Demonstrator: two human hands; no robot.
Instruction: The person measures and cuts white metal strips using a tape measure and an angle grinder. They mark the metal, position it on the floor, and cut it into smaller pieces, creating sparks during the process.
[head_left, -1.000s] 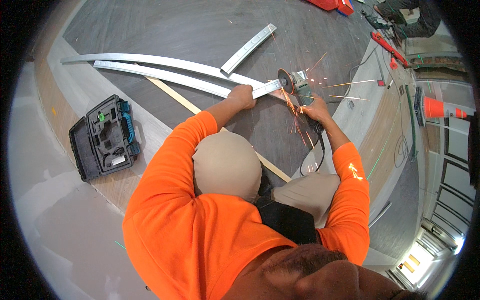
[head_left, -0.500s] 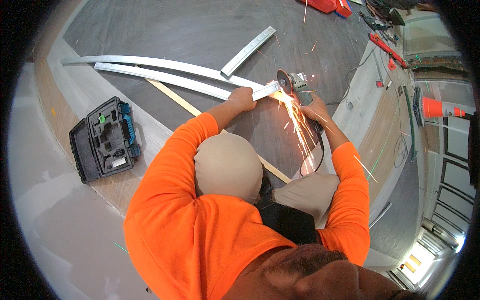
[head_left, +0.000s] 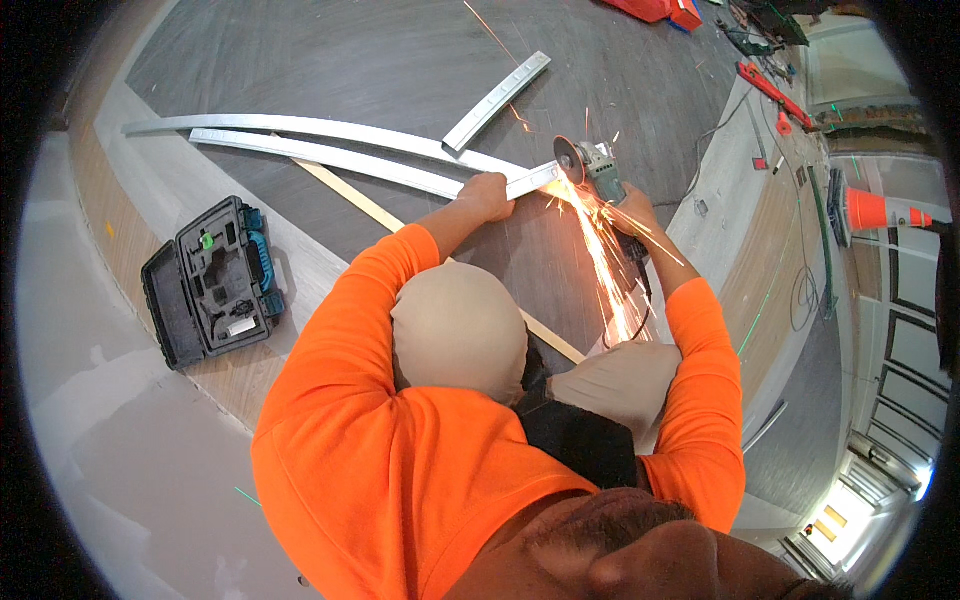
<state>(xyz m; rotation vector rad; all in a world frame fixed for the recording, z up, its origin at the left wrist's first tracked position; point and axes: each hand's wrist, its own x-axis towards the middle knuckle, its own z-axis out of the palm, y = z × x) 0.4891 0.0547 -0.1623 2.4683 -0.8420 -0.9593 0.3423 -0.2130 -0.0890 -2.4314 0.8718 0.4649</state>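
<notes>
My left hand (head_left: 486, 197) is closed around a long silvery metal stud (head_left: 330, 160), close to its right end. In my right hand (head_left: 633, 212) is an angle grinder (head_left: 603, 178), its round disc (head_left: 571, 160) against the stud's end. Bright sparks (head_left: 597, 255) stream from that contact down toward my right knee. A second metal stud (head_left: 330, 127) lies just beyond the held one, its right end partly hidden by the held stud and the sparks. A short metal offcut (head_left: 497, 102) rests on the dark floor farther away.
An open black tool case (head_left: 213, 280) lies at the left. A thin wooden strip (head_left: 350, 195) runs under the studs toward my knees. The grinder's cord (head_left: 645, 285) hangs near my right knee. An orange cone (head_left: 868, 211), a red tool (head_left: 775, 95) and cables stand or lie at the right.
The spark stream has grown denser and spread wider. The grinder and both hands stay at nearly the same place, the disc still at the stud's end.
</notes>
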